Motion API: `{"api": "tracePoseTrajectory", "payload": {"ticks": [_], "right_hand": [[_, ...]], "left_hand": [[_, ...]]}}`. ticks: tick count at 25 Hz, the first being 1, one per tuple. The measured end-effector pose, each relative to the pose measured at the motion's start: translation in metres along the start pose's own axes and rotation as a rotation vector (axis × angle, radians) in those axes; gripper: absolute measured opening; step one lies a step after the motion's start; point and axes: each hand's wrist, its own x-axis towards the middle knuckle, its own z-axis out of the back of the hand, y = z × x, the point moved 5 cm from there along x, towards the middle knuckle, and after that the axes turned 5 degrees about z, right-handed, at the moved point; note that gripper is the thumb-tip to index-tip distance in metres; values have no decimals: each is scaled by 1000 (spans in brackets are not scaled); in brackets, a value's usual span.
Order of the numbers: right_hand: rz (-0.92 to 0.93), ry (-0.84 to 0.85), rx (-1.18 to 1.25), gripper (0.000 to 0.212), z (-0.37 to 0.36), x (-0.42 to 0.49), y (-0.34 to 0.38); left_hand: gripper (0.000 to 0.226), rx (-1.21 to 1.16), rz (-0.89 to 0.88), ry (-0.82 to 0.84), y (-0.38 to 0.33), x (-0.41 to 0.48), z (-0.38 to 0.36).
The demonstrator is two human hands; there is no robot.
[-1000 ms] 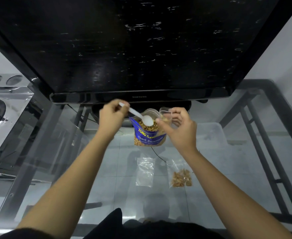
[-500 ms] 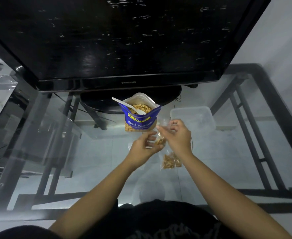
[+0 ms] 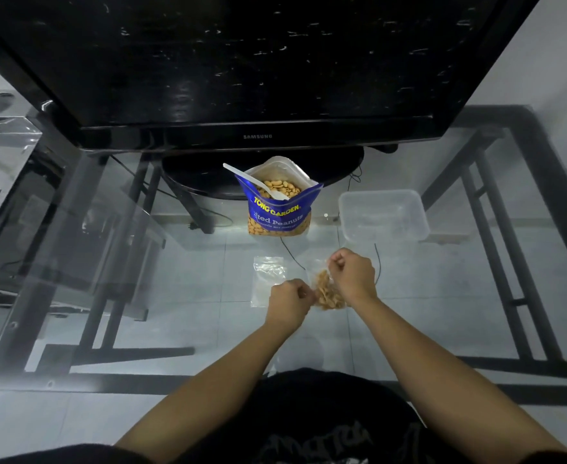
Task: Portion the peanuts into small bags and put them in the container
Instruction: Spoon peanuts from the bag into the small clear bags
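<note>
on the clear glass bench (image 3: 174, 289) a flat small clear plastic bag (image 3: 268, 279) is laid ready just beside the left hand (image 3: 290, 301). behind it a tall blue foil peanut pouch (image 3: 277, 212) is stood open, with a white plastic spoon (image 3: 252, 179) propped inside, handy for scooping. a small clear bag of tan peanuts (image 3: 329, 293), crinkled and bulging low, is held between both hands. its top is pinched in the left grip and in the curled grip of the right hand (image 3: 354, 276), probably for sealing. a clear rectangular plastic container (image 3: 382, 216) is set beyond, within reach.
</note>
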Motion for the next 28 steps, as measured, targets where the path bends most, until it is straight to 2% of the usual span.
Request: {"api": "tracePoseTrajectory", "payload": {"ticks": [3, 6, 8, 10, 12, 15, 20, 23, 25, 28], "right_hand": [[91, -10, -105, 18, -4, -1, 4], [305, -28, -180, 27, -7, -4, 22], [463, 65, -182, 30, -19, -7, 39], [540, 183, -197, 34, -39, -10, 53], [520, 240, -249, 39, -57, -9, 61], [465, 269, -307, 39, -71, -5, 62], [419, 252, -277, 27, -75, -6, 61], [437, 218, -243, 19, -71, -9, 64], [408, 178, -93, 11, -63, -12, 67], [131, 204, 402, 12, -48, -18, 64]], "left_hand": [[31, 121, -51, -41, -1, -2, 7], [21, 209, -231, -234, 7, 1, 36], [22, 306, -331, -340, 25, 8, 54], [36, 399, -329, -330, 42, 18, 66], [47, 459, -271, -254, 50, 27, 71], [52, 599, -288, -193, 48, 35, 69], [30, 620, -317, -245, 45, 36, 71], [18, 574, -425, -303, 39, 31, 75], [12, 450, -480, -348, 33, 26, 83], [10, 96, -282, -172, 28, 20, 96]]}}
